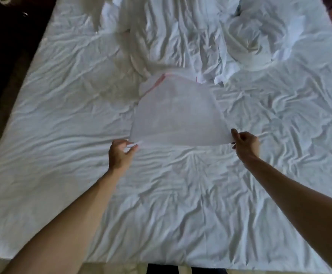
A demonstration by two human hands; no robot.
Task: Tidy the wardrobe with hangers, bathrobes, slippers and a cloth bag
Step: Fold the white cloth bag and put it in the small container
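Two bare arms reach out over a big bed [181,204] with a white, wrinkly sheet. On the left, the left hand [119,155] pinches the near left corner of a white cloth bag [178,115], with its fingers curled on the cloth. That bag lies flat in the middle of the bed, and its near edge is pulled straight between both hands. It has a thin red line along its far left edge. On the right, the right hand [245,144] pinches the near right corner, its grip closed on the cloth. Beyond the bag, white bedding [246,36] lies bunched up.
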